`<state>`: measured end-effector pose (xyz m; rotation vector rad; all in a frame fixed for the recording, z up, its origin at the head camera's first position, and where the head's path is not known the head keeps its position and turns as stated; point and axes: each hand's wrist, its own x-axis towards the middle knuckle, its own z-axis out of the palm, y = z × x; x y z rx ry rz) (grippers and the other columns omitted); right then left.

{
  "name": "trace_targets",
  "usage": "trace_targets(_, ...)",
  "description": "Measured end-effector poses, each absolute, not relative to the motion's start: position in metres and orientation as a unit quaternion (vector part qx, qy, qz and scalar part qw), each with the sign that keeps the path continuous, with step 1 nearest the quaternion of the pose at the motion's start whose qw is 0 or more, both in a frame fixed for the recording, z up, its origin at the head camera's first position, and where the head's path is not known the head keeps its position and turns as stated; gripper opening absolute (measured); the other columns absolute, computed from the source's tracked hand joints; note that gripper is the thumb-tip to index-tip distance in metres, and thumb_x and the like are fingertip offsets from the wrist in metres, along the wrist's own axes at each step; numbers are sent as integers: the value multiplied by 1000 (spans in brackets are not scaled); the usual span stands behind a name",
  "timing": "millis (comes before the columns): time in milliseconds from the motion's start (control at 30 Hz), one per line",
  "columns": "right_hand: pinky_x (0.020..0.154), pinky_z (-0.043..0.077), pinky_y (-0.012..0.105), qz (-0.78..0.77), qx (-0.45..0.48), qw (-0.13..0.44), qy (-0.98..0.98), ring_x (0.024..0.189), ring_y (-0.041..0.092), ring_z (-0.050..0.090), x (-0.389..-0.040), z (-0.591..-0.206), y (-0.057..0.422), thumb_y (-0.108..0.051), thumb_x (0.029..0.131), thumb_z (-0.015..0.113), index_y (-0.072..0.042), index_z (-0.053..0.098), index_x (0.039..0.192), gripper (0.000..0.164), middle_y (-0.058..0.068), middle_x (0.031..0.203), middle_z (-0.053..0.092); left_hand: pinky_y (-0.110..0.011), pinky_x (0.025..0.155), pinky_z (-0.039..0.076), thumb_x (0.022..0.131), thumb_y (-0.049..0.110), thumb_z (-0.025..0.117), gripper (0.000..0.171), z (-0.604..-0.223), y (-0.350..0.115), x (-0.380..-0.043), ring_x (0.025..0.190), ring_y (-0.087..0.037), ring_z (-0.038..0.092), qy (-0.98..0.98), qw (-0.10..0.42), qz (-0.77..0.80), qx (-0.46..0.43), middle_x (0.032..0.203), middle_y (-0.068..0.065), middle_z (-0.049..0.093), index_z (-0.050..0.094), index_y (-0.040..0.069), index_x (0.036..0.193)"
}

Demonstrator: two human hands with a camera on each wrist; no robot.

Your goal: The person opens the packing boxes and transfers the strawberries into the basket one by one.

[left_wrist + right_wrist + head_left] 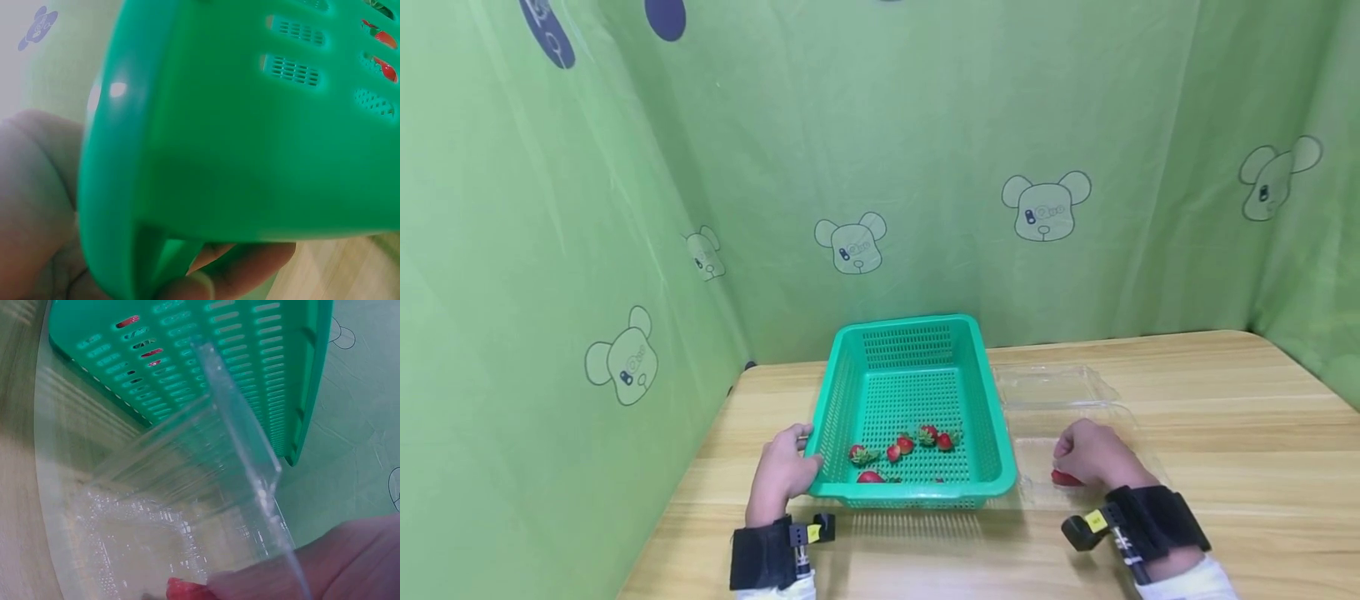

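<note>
A green plastic basket stands mid-table, with several strawberries lying on its perforated floor. My left hand grips the basket at its near left corner; in the left wrist view, fingers curl under the rim. On the right, my right hand pinches a red strawberry inside a clear plastic box. The right wrist view has that strawberry at the fingertips, low over the box floor, with the box wall in front.
The clear box's lid lies folded back behind it, close to the basket's right side. A wooden table carries everything. Green curtains printed with bear heads hang behind the table and along both sides.
</note>
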<state>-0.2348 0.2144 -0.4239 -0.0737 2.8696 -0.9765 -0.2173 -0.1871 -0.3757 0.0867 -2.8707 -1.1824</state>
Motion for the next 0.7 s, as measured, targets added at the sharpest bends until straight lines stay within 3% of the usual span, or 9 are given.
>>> trace_targets(133,51,42,29,-327,-22,58,943,58,18,52,-234,-422,214,-1,76,62,-6,65,68,9,3,62,59,-54,91,48,84,3,61,49,-377,-188,-218,115,-42,53,-924,18,-381,27,124,-27,59,49,-5,131)
trace_targets(700,55,44,31,-318,-34,23,947,64,20,54,-232,-409,213,-7,79,64,-3,68,81,6,6,73,64,-54,92,47,85,3,61,49,-376,-187,-217,115,-41,53,-923,16,-383,29,124,-27,59,48,-5,131)
